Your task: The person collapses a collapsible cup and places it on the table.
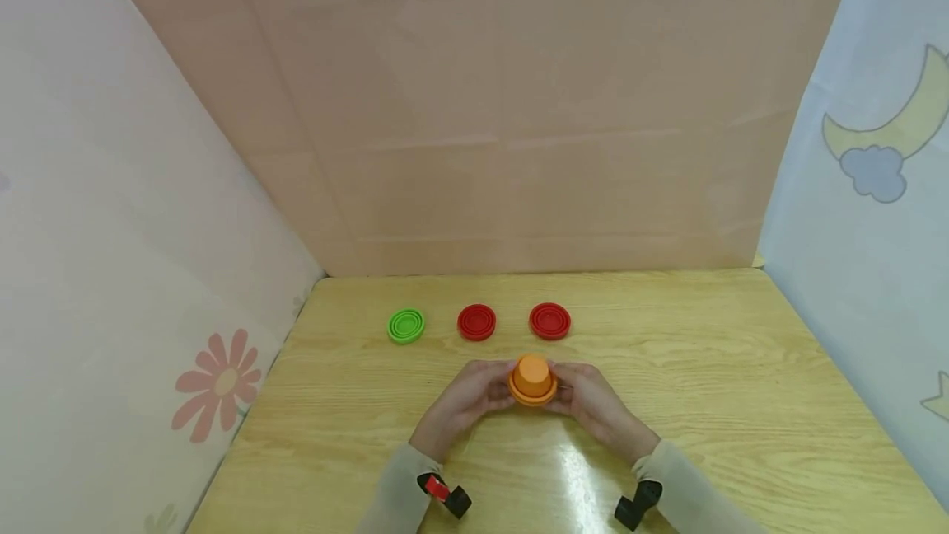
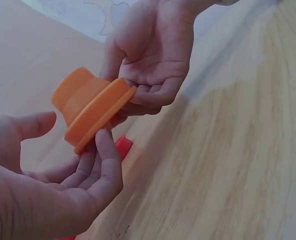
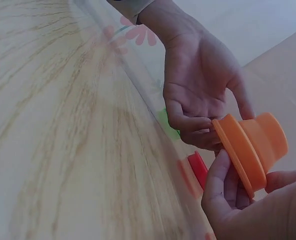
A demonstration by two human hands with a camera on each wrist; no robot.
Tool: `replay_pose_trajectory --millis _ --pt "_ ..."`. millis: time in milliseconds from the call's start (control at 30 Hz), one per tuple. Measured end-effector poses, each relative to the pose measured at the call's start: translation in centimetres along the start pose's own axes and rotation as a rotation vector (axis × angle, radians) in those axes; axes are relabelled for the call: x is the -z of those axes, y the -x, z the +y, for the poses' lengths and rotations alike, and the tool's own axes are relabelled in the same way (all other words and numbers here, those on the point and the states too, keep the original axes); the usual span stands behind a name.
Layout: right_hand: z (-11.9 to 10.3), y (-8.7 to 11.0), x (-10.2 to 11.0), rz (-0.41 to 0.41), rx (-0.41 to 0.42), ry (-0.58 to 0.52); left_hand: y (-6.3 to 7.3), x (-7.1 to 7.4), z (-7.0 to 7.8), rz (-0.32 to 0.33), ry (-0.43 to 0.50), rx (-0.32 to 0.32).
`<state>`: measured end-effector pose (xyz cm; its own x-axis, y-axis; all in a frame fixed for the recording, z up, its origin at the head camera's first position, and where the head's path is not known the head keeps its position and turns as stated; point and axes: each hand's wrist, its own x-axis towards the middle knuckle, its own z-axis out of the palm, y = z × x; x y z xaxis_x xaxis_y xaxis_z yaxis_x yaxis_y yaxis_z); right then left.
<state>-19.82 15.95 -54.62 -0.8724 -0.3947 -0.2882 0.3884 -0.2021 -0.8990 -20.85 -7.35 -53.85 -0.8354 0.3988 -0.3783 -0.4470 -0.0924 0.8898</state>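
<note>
An orange collapsible cup is held above the table between both hands, its narrow end up and its wide rim down. Part of its wall stands out in a stepped cone. My left hand grips the rim from the left, with curled fingers under the edge. From the opposite side my right hand holds the same rim, as the right wrist view shows with its fingers curled below the cup. In the left wrist view, a small gap shows between the left thumb and the cup wall.
Behind the hands, a flattened green cup and two flattened red ones, one in the middle and one to the right, lie in a row on the wooden table. A brown panel rises at the back, with patterned walls either side.
</note>
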Motion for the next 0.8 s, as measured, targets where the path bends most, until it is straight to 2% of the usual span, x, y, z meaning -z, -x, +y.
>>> replay_pose_trajectory --millis 100,300,400,800 --pt "0.1 -0.2 0.0 0.017 -0.009 0.006 -0.4 -0.2 -0.1 0.002 -0.036 0.026" --pt "0.2 -0.3 -0.2 0.035 -0.016 0.011 -0.9 -0.9 -0.2 0.018 -0.038 0.076" --pt "0.1 -0.3 -0.3 0.033 -0.023 0.022 -1.0 -1.0 -0.2 0.005 -0.046 0.083" --pt "-0.1 -0.5 0.2 0.004 -0.056 0.031 -1.6 -0.8 -0.2 0.009 -0.159 0.014"
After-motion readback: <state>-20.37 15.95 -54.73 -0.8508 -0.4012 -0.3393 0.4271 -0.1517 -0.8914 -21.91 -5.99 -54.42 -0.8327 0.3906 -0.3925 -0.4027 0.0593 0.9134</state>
